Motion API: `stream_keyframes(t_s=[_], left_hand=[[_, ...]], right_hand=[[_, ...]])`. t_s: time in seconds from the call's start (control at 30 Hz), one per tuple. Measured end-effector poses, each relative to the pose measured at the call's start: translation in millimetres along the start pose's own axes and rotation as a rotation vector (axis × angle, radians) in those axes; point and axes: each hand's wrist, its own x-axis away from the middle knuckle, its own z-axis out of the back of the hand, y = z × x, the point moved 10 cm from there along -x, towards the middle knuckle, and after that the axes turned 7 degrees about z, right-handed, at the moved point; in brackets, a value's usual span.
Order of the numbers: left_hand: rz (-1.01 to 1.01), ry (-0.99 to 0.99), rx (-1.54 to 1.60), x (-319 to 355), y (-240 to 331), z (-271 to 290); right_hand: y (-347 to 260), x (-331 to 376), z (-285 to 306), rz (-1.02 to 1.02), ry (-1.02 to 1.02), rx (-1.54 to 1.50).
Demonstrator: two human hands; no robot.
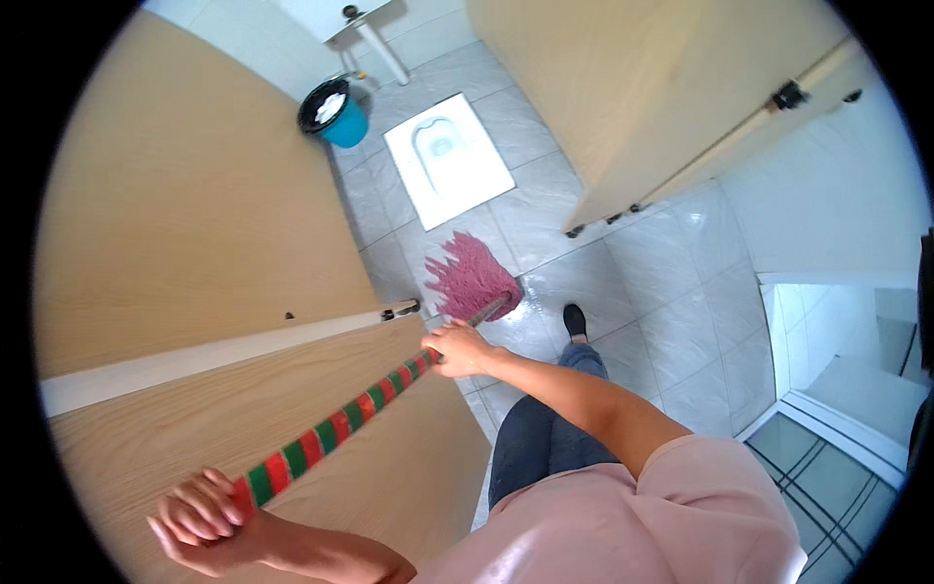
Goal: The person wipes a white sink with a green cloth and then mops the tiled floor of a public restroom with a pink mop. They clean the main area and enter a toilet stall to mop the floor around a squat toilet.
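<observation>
A mop with a red-and-green striped handle [331, 434] slants from the lower left up toward the middle of the view. My left hand [207, 523] is wrapped around the handle's upper end. Farther down the shaft, my right hand [459, 348] grips it closed. The mop's pinkish-red strands [471, 277] lie spread on the grey tiled floor [671, 292], just short of a white squat toilet [450, 161].
Wooden partitions stand on the left [195, 195] and right [623, 88]. A blue bin [345, 127] with a black liner and white paper sits beside the toilet, near a white pipe [382, 51]. My shoe [575, 319] is right of the mop. A glass-paned door [827, 477] is at lower right.
</observation>
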Motion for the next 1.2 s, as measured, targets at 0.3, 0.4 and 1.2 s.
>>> stream_keyframes(t_s=[0.3, 0.4, 1.2], left_hand=[[0.589, 0.091, -0.336, 223.5, -118.1, -13.8], [0.657, 0.255, -0.686, 271.9, -109.3, -9.9], [0.727, -0.557, 0.227, 493.6, -334.3, -579.3]], right_hand=[[91.3, 167.2, -27.9, -0.072, -0.024, 0.044], [101.9, 204.8, -43.4, -0.001, -0.096, -0.018], [472.6, 683.8, 370.9, -0.289, 0.639, 0.096]])
